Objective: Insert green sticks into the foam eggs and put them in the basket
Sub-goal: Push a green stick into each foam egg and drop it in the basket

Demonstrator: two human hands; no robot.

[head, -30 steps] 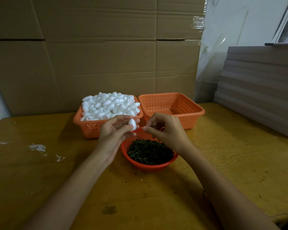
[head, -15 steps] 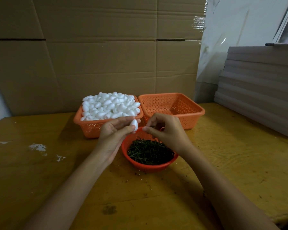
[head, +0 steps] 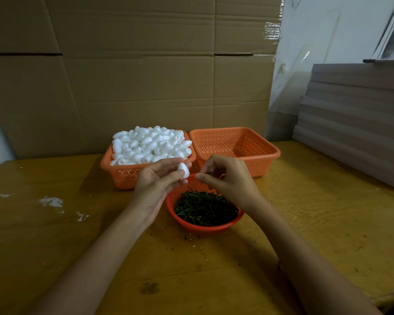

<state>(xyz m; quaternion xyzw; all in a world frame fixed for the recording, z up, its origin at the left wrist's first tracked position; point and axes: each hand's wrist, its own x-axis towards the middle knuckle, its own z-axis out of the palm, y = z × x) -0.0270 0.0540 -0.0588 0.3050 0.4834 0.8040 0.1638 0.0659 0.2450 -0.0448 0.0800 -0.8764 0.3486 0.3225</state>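
Note:
My left hand (head: 156, 181) pinches a white foam egg (head: 183, 170) between thumb and fingers, above the rim of a round orange bowl (head: 205, 228) full of green sticks (head: 205, 208). My right hand (head: 226, 178) is just right of the egg, fingers curled, pinching what looks like a thin dark stick between thumb and forefinger; the stick is barely visible. Behind stand an orange basket (head: 121, 176) heaped with foam eggs (head: 150, 144) and an empty orange basket (head: 255, 164) to its right.
A yellow wooden table (head: 328, 223) carries everything, with white flecks at the left (head: 51, 201). A cardboard wall (head: 134, 76) stands behind the baskets. A stack of grey boards (head: 355, 119) lies at the right edge.
The egg in my left hand has risen slightly and turned more upright. My right hand has barely shifted.

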